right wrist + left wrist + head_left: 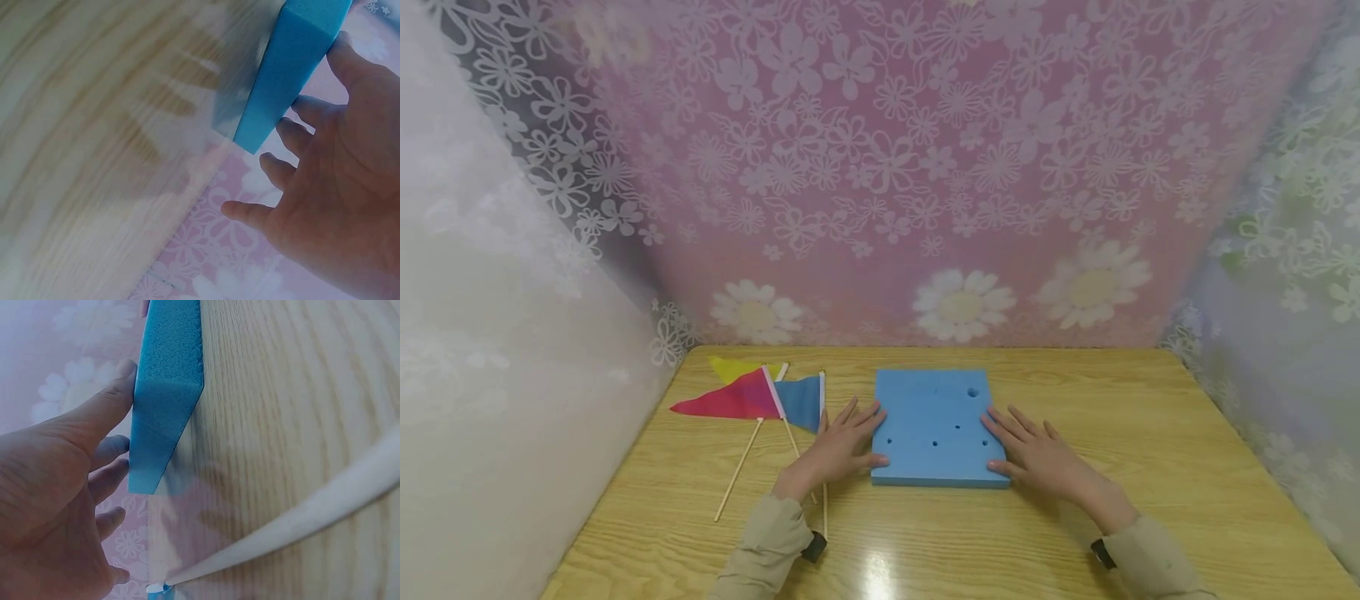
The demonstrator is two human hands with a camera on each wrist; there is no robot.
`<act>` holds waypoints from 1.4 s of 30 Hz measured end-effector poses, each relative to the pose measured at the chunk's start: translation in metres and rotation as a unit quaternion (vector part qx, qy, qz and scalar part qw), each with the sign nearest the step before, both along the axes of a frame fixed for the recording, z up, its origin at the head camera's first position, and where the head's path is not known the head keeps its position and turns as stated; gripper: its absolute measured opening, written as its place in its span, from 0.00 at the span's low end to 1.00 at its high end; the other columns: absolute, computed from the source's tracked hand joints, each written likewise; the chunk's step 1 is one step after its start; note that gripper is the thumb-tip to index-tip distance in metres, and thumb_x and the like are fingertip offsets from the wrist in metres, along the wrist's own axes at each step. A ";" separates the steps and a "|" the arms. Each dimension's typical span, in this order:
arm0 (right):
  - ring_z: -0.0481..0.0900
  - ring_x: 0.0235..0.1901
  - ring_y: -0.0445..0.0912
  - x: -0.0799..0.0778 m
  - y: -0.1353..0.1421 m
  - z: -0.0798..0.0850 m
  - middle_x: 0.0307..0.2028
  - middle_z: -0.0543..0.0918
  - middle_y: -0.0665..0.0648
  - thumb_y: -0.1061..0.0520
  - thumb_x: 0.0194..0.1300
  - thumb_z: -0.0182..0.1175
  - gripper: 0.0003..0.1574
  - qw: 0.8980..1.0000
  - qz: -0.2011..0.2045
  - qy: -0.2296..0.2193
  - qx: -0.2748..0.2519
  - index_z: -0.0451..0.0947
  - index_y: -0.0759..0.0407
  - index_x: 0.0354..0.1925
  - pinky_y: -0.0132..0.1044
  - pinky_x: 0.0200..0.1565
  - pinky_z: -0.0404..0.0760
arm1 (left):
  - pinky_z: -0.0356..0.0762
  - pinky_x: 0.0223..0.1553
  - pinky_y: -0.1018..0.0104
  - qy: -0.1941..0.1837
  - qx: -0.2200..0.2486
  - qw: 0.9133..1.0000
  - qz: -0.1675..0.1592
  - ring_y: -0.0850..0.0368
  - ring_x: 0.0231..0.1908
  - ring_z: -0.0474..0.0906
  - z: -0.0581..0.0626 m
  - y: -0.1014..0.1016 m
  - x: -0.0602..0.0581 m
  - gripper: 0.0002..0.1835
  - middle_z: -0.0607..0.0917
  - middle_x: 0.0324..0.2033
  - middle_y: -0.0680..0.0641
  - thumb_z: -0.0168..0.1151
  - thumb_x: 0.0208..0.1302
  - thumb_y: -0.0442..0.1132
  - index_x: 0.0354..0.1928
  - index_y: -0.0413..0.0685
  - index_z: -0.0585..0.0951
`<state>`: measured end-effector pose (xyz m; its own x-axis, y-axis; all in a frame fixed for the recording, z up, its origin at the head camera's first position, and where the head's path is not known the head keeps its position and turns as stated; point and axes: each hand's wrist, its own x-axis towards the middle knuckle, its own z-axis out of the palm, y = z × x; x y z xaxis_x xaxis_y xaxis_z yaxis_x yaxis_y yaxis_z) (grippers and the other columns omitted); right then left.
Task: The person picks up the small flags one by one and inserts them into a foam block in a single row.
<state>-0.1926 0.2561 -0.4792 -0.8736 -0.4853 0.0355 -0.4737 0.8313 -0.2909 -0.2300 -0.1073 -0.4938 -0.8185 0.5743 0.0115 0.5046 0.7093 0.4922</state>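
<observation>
A blue foam block (925, 408) with several small holes in its top lies flat on the table. My left hand (842, 442) rests at its left edge, thumb and fingertips touching the rim. At the opposite edge, the fingers of my right hand (1037, 454) are spread and touch the block too. Both wrist views show extended fingers against the foam's side, with no grip around it. Left of the block lie three pennants on sticks: a red flag (741, 396), a yellow flag (730, 367) and a blue flag (801, 400). The left forearm partly covers the blue flag's stick.
The wooden table (940, 546) meets a pink flowered backdrop (880, 167) at the back. Pale patterned sheets (497, 292) stand along the sides. A stick (300, 515) crosses the table close to the left wrist.
</observation>
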 end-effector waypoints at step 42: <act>0.54 0.74 0.68 -0.003 0.004 -0.014 0.77 0.60 0.61 0.35 0.72 0.56 0.47 0.999 0.021 0.038 -0.028 0.58 0.54 0.78 0.81 0.62 0.54 | 0.78 0.30 0.63 -0.035 0.122 0.936 0.327 0.59 0.23 0.81 0.002 -0.039 0.014 0.08 0.85 0.21 0.49 0.71 0.61 0.37 0.33 0.37 0.85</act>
